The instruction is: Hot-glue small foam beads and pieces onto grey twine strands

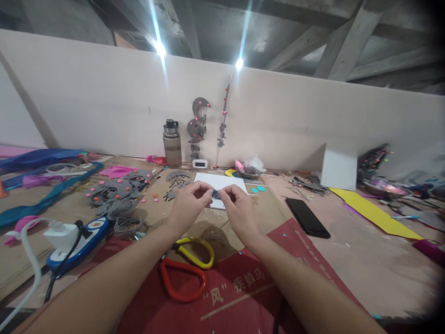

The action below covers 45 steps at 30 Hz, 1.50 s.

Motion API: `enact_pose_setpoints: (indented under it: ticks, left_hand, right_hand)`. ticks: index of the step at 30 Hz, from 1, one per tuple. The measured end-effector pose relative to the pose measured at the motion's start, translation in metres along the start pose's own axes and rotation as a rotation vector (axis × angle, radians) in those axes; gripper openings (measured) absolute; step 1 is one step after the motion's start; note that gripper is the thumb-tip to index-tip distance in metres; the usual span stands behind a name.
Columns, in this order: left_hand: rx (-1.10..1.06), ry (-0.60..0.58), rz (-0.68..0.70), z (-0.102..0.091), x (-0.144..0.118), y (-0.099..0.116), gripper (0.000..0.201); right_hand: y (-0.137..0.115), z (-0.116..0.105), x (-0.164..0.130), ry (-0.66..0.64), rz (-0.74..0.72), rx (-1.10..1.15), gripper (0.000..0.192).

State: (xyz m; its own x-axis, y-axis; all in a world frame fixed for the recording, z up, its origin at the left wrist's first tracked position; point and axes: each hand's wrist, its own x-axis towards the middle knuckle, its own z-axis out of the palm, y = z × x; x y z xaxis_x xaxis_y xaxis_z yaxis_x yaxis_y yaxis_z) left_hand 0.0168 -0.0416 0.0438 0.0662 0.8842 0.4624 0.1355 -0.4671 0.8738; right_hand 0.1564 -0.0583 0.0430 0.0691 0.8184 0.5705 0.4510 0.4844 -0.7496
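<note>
Small dark-blue piece (215, 194), material too small to make out, sits between the two hands at fingertip level. Left hand (190, 204): thumb and forefinger drawn together, grip closed on the piece's left end. Right hand (240, 206): same pinch, grip closed on the opposite end. Fingertips cover much of the piece; only a short stretch shows between the two grips. Behind and beneath it in view, a flat white rectangular sheet (239, 183); whether piece and sheet touch, cannot tell.

Around the hands on the tabletop (351, 260): dark-grey cut-out shapes (176, 182) just left of the sheet, bright teal flat cut-outs (258, 189) just right of it. Nearer the wearer, scissors with one yellow and one red looped handle (193, 261), partly on a printed dark-red panel (243, 301). Black rectangular phone (308, 218) lies right of the right hand.
</note>
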Motion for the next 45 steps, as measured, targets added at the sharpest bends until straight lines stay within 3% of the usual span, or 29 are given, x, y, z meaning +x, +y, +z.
enact_pose_setpoints:
  ticks: [10, 26, 34, 41, 45]
  left_hand:
    - [0.065, -0.008, 0.044, -0.001, -0.001, 0.003, 0.016]
    - [0.076, -0.079, 0.036, -0.001, -0.001, 0.0, 0.016]
    - [-0.112, -0.311, -0.08, -0.005, 0.006, 0.003, 0.026]
    - [0.235, -0.301, -0.031, -0.015, 0.013, 0.002, 0.023]
    - [0.199, -0.376, -0.045, -0.017, 0.014, 0.0, 0.023]
  right_hand:
    - [-0.003, -0.005, 0.0, 0.002, -0.162, -0.18, 0.021]
    - [0.002, -0.003, 0.001, 0.014, -0.106, -0.173, 0.017]
    - [0.009, -0.008, 0.007, 0.004, -0.063, -0.166, 0.014]
    - [0.01, -0.011, 0.005, -0.07, -0.216, -0.25, 0.01]
    - [0.009, -0.01, 0.003, -0.093, -0.317, -0.346, 0.009]
